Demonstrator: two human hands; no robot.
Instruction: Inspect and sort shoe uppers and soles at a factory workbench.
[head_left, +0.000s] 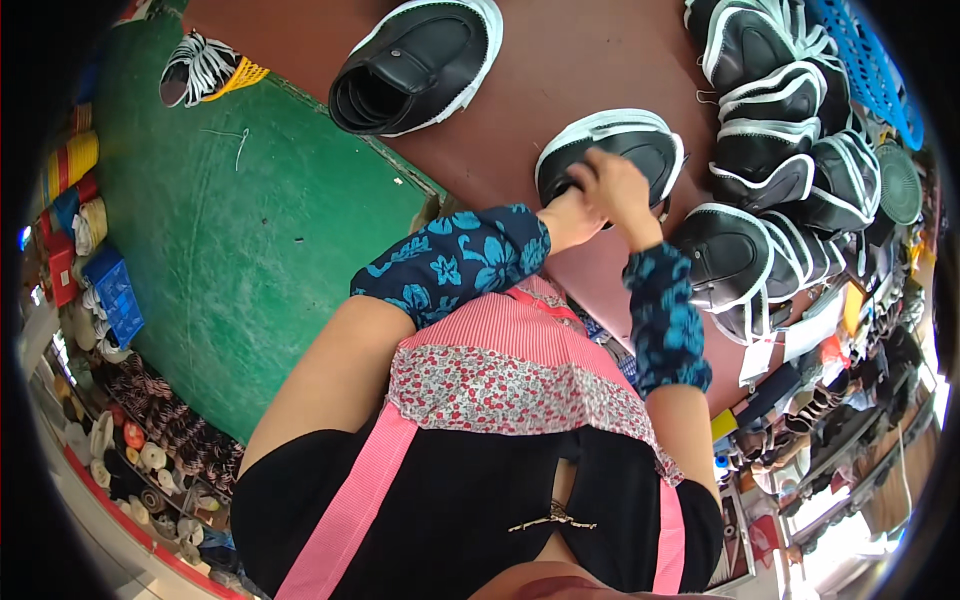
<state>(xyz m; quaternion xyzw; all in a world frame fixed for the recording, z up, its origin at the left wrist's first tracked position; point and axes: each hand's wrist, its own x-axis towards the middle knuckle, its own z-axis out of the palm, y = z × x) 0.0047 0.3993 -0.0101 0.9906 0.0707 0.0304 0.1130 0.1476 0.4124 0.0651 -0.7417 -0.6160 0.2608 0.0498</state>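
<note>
Head view shows our left hand point(575, 218) and right hand point(618, 190) together at a black, white-edged shoe upper point(650, 150) on the reddish-brown bench point(560, 65). Our right hand's fingers are bent and blurred, our left hand's mostly hidden; we cannot tell whether either hand is gripping the piece. Farther left on the bench sits a second upper point(440, 50); to our right, similar uppers point(725, 255) crowd together, near a blue basket point(880, 70).
</note>
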